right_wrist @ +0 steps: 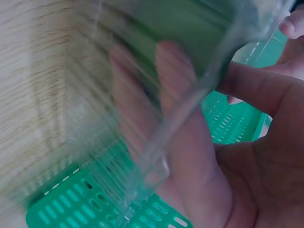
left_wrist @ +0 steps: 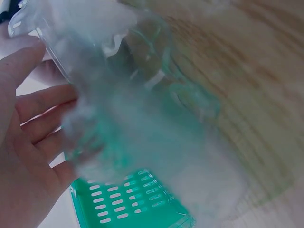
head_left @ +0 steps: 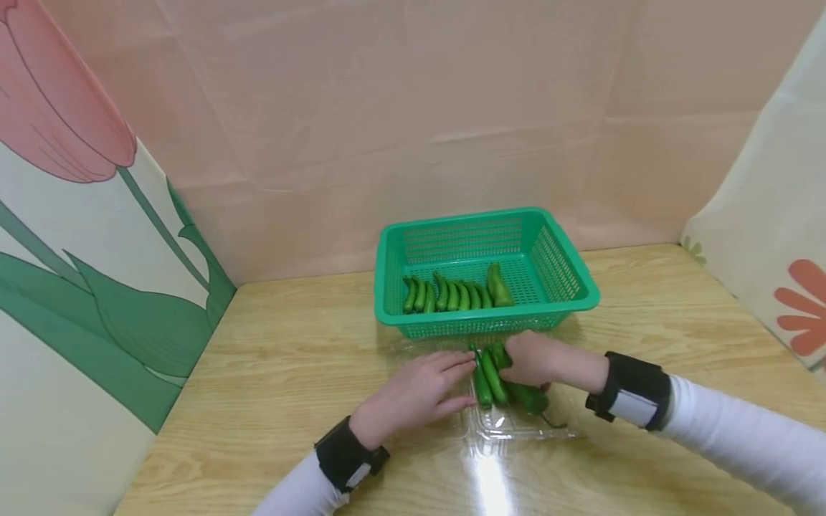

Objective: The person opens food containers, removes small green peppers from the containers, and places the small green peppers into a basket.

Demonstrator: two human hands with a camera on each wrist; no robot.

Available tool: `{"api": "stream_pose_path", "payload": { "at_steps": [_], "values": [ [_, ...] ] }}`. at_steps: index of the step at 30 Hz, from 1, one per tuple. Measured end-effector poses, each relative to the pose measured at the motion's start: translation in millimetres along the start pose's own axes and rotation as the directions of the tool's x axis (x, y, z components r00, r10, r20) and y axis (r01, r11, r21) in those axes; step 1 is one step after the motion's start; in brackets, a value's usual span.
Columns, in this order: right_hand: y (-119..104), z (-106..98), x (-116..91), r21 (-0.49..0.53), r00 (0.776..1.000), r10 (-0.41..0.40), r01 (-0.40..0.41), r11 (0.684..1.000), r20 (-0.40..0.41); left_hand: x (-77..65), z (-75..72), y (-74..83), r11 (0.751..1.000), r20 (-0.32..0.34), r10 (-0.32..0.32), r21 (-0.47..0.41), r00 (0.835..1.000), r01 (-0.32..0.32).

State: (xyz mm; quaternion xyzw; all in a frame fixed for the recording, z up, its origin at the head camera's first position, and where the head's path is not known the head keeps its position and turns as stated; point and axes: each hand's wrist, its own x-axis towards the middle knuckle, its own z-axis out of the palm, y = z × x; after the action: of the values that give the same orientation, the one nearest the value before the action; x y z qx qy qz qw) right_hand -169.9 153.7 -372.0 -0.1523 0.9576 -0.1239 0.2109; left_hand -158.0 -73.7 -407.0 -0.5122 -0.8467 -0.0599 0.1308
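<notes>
A clear plastic clamshell box [head_left: 503, 432] lies on the wooden table with several long green peppers [head_left: 492, 376] in it. My right hand [head_left: 530, 360] reaches down into the box, its thumb and fingers around a green pepper [right_wrist: 190, 23] that is blurred and partly hidden. Through the clear wall, the right fingers [right_wrist: 183, 90] show in the right wrist view. My left hand [head_left: 422, 390] lies at the box's left side, fingers fairly straight, fingertips at the edge by the leftmost pepper. In the left wrist view, clear plastic blurs what lies beyond that hand.
Just behind the box stands a green plastic basket [head_left: 487, 315], holding a row of several smaller green peppers [head_left: 445, 295] and a thicker, paler one [head_left: 498, 285]. Transparent plastic, perhaps the lid, spreads left of the box. A pink cloth backdrop [head_left: 413, 143] rises behind the table [head_left: 290, 358].
</notes>
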Motion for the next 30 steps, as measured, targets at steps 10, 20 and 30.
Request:
{"api": "stream_pose_path", "payload": {
  "at_steps": [10, 20, 30],
  "values": [
    [1, -7, -1, 0.043, 1.000, 0.010, -0.011, 0.999, 0.012, 0.7, -0.4, -0.2, 1.000, 0.016, -0.006, -0.011, 1.000, 0.006],
    [4, -3, -2, 0.064, 1.000, 0.022, -0.022, 0.998, 0.003, 2.0, -1.9, 1.7, 1.000, 0.007, 0.004, -0.010, 1.000, -0.004],
    [-1, -16, -13, 0.069, 0.996, -0.047, 0.052, 0.996, -0.075, 0.9, -3.0, 1.3, 1.000, -0.005, 0.008, -0.004, 1.000, -0.008]
  ]
}}
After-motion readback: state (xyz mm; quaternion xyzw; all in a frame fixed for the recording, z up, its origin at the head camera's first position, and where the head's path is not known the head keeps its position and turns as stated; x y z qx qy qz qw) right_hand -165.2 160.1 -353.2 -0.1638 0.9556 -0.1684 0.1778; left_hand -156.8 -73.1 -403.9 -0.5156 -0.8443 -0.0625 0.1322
